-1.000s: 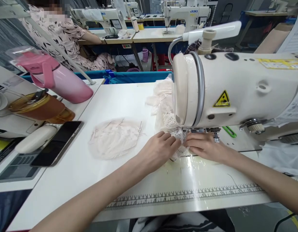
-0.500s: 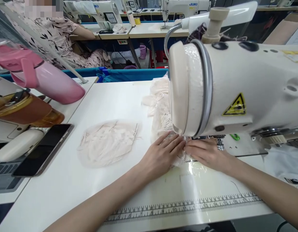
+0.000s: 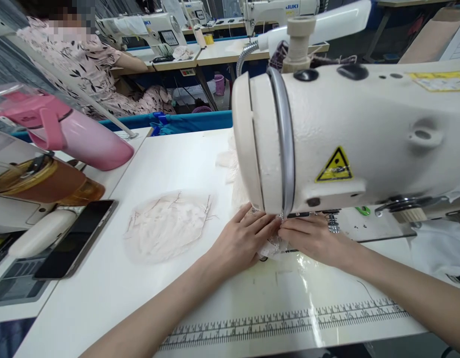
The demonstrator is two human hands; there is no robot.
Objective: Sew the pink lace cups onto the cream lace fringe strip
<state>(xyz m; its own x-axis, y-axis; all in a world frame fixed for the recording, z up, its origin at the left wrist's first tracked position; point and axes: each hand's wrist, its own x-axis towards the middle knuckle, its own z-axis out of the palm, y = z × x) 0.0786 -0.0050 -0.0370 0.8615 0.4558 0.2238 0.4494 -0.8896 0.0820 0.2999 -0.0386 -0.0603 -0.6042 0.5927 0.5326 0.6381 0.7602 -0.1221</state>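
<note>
Pale pink lace fabric [image 3: 273, 247] lies beneath the sewing machine head [image 3: 323, 139], partly hidden by it and by my fingers. My left hand [image 3: 245, 238] presses on the lace from the left, its fingers bent together at the edge near the needle area. From the right, my right hand [image 3: 315, 236] has its fingers closed on the same lace, fingertips almost meeting those of the left. The needle itself is hidden behind the machine head. A separate sheer pale fabric piece [image 3: 166, 226] with loose threads lies flat left of my hands.
A phone [image 3: 75, 241], a brown cup [image 3: 43, 181] and a pink bottle [image 3: 81, 129] stand or lie at the left. A printed ruler [image 3: 282, 323] runs along the front edge. Across the blue cloth trough [image 3: 200, 119], a person in a patterned garment [image 3: 81, 64] sits near other machines.
The view has shifted, so the machine head appears further left and covers more of the lace. My hands stay on the lace by the needle area, nearly unmoved.
</note>
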